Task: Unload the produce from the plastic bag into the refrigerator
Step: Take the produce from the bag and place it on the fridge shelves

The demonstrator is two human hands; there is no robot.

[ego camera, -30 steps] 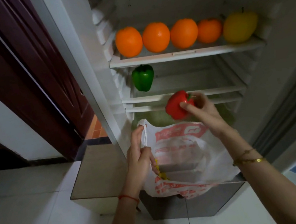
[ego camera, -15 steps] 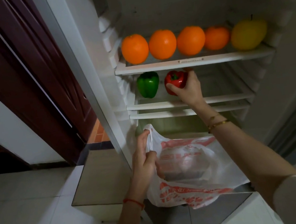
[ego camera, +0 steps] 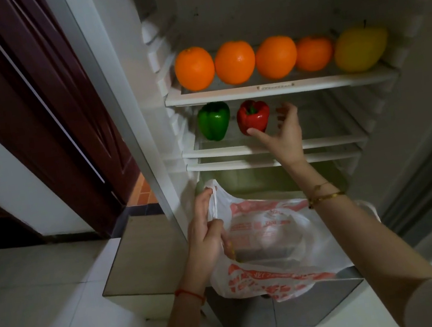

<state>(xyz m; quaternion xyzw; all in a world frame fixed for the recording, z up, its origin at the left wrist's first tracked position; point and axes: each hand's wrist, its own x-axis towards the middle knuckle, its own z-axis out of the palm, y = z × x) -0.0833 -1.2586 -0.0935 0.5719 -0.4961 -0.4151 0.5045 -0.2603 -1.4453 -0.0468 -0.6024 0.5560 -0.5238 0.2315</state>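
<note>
Peppers sit side by side on your refrigerator's [ego camera: 139, 96] second shelf [ego camera: 319, 141]: the green pepper [ego camera: 214, 120] at ten o'clock from your right hand [ego camera: 285, 132], the red pepper [ego camera: 253, 115] just beside that hand at nine o'clock. Your right hand is spread, fingers relaxed and apart, gripping nothing; the thumb tip touches the red pepper's lower edge, the other fingers are clear of it. Up at twelve o'clock, the top shelf [ego camera: 226, 94] carries four oranges [ego camera: 235, 62] in a row with a yellow fruit [ego camera: 359, 48] at their right end. Down at six o'clock, your left hand [ego camera: 207, 238] pinches the plastic bag's [ego camera: 272, 242] left handle, fingers curled round it. The bag hangs open below the shelves, in front of the lower compartment; you cannot tell what lies inside it.
</note>
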